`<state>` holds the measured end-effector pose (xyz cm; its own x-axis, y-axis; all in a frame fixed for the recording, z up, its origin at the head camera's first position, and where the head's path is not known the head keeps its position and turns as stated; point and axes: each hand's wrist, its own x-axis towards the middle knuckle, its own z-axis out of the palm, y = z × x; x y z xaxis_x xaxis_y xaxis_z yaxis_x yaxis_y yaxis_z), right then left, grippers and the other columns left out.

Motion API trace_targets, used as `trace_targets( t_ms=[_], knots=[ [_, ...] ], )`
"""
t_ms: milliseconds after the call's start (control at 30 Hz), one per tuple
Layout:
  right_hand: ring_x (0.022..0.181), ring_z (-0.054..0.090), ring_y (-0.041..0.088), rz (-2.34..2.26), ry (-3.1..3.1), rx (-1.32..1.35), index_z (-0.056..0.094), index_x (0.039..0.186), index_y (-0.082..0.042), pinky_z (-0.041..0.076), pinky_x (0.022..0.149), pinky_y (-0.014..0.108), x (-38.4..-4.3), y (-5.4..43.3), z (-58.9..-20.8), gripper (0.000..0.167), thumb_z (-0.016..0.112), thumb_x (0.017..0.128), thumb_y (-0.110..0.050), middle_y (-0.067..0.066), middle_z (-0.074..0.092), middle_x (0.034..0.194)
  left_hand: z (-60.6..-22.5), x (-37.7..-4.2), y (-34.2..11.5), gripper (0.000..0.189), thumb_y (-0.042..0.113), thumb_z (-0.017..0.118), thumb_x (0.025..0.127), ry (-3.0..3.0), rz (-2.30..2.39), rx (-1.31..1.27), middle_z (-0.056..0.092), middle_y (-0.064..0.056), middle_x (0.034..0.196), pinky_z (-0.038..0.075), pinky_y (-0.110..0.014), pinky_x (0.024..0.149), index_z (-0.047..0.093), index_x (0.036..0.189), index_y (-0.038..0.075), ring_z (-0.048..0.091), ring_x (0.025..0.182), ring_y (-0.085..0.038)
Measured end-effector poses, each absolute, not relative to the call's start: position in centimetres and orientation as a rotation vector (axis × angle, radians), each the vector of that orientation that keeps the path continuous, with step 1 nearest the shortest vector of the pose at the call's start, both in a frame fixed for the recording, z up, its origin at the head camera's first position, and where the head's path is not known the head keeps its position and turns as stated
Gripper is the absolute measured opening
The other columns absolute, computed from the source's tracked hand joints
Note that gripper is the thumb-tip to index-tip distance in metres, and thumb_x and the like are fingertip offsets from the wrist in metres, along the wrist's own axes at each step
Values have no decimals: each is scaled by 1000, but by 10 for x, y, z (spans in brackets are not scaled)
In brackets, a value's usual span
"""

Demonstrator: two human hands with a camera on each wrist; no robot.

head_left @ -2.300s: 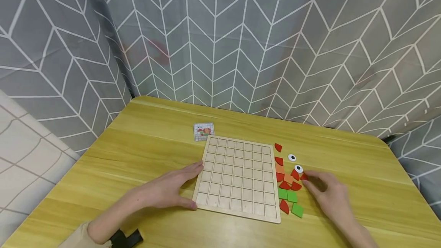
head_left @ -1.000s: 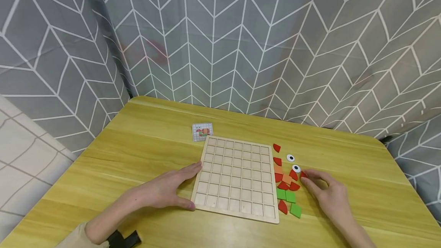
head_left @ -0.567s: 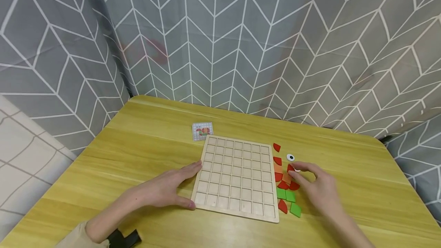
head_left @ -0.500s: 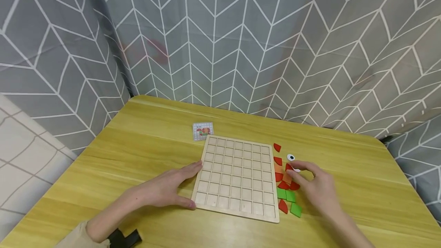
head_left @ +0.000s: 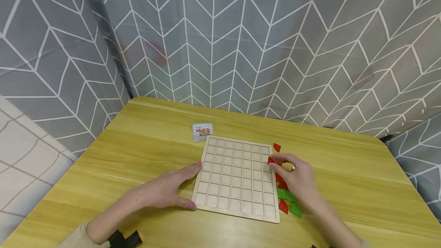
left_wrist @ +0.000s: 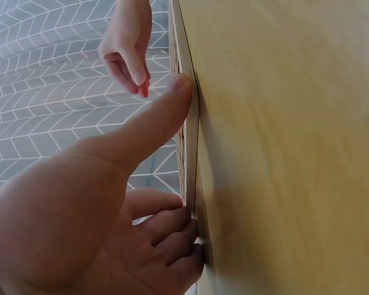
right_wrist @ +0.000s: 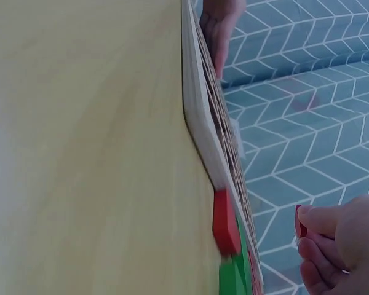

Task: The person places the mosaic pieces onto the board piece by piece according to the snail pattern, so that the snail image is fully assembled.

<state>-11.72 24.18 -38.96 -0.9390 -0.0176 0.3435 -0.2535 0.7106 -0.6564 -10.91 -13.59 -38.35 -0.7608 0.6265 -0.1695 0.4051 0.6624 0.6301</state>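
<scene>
A square wooden grid board [head_left: 232,181] lies on the table, its cells bare. My left hand [head_left: 164,191] rests against the board's left side, thumb near the front corner and fingers farther back. Between thumb and fingertips, my right hand [head_left: 300,177] pinches a red quarter-circle tile [right_wrist: 300,222], raised at the board's right edge. Under and around that hand are green square tiles [head_left: 296,210] and more red quarter-circle tiles [head_left: 283,206]. A white sliver [head_left: 293,168] shows behind the right hand; other pieces there are hidden.
A small picture card [head_left: 202,131] with a coloured pattern on a grid lies behind the board's far left corner. One red tile [head_left: 277,147] lies beyond the right hand. A patterned grey curtain [head_left: 213,41] hangs behind the wooden table [head_left: 155,125].
My right hand picked up a red tile at the right of the pile and carried it left to the board's edge, now covering both eye discs. The left hand stayed put.
</scene>
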Motion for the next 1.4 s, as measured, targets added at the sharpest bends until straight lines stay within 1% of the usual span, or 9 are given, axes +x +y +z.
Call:
trace_targets(
  t_ms=[33, 133, 233, 300, 400, 567, 733, 1167, 1400],
  knots=[
    [88, 66, 12, 1074, -2610, 216, 77, 106, -20, 49, 59, 18, -119, 239, -389, 26, 84, 81, -16, -7, 75, 97, -384, -109, -136, 107, 61, 75, 78, 2507, 821, 813, 20, -6, 166, 29, -54, 119, 23, 160, 15, 27, 149, -30],
    [94, 67, 15, 1070, -2625, 230, 77, 106, -20, 54, 80, 25, -123, 233, -389, 26, 83, 81, -16, -6, 76, 98, -384, -109, -136, 107, 62, 75, 78, 2507, 829, 809, 20, -5, 167, 28, -54, 119, 23, 160, 15, 27, 150, -30],
    [94, 67, 16, 1088, -2633, 263, 77, 105, -18, 56, 86, 35, -126, 227, -389, 25, 83, 81, -13, -4, 76, 97, -384, -109, -136, 108, 63, 74, 78, 2509, 830, 806, 20, -5, 167, 28, -54, 119, 23, 160, 15, 27, 150, -30],
    [93, 68, 15, 1100, -2638, 283, 77, 104, -17, 57, 84, 36, -128, 223, -390, 24, 83, 82, -13, -4, 76, 96, -385, -109, -136, 108, 63, 74, 78, 2507, 834, 804, 19, -4, 167, 28, -54, 119, 23, 160, 16, 26, 150, -29],
    [85, 66, 13, 1117, -2632, 331, 77, 103, -15, 56, 73, 31, -131, 219, -393, 23, 83, 82, -12, -3, 76, 94, -385, -109, -136, 108, 63, 74, 78, 2504, 835, 804, 19, -4, 167, 27, -54, 119, 23, 160, 16, 26, 150, -29],
    [73, 57, 8, 1121, -2606, 408, 77, 103, -12, 46, 60, 21, -135, 219, -404, 24, 83, 80, -10, -1, 75, 93, -387, -110, -136, 107, 63, 73, 79, 2501, 831, 818, 19, -4, 167, 28, -54, 119, 22, 160, 17, 25, 151, -29],
    [69, 51, 5, 1063, -2575, 478, 77, 103, -12, 44, 57, 19, -136, 220, -414, 25, 83, 80, -8, -3, 74, 93, -387, -110, -136, 107, 65, 72, 78, 2506, 825, 819, 19, -4, 167, 28, -55, 119, 23, 160, 17, 26, 150, -29],
    [69, 51, 3, 1013, -2485, 567, 77, 100, -11, 41, 55, 15, -137, 218, -421, 27, 85, 75, -2, 0, 74, 92, -385, -108, -137, 107, 64, 73, 78, 2504, 834, 812, 20, -3, 167, 28, -56, 119, 23, 160, 17, 26, 150, -29],
    [73, 57, 4, 1002, -2466, 597, 77, 102, -10, 44, 57, 14, -137, 218, -424, 30, 83, 75, 2, 1, 75, 96, -386, -109, -136, 107, 64, 73, 78, 2510, 826, 826, 20, -5, 167, 28, -54, 119, 24, 160, 16, 26, 150, -29]
  ],
)
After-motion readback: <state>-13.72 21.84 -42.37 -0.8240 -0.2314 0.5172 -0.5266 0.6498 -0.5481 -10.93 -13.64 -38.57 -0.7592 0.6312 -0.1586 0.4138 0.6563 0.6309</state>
